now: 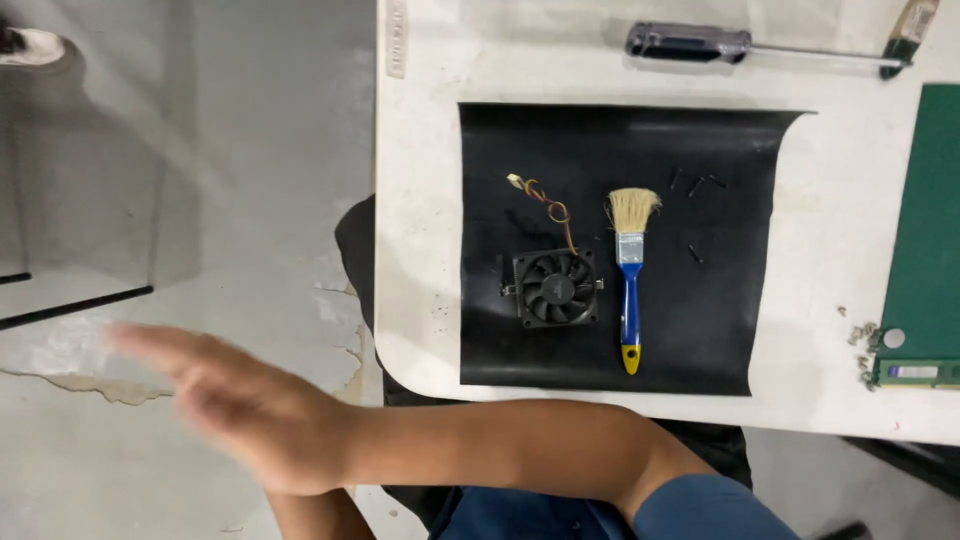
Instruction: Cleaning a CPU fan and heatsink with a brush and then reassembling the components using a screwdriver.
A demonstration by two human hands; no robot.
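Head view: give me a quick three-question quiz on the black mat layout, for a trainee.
1. True or false: the brush lies on the black mat, just right of the fan.
2. Where does the screwdriver lie? A: on the mat. B: on the white table, beyond the mat's far edge. C: under the fan.
3. Fill in: the blurred right hand, fingers spread and holding nothing, is off the table, over the ____.

Key: 1 true; 2 B; 3 floor.
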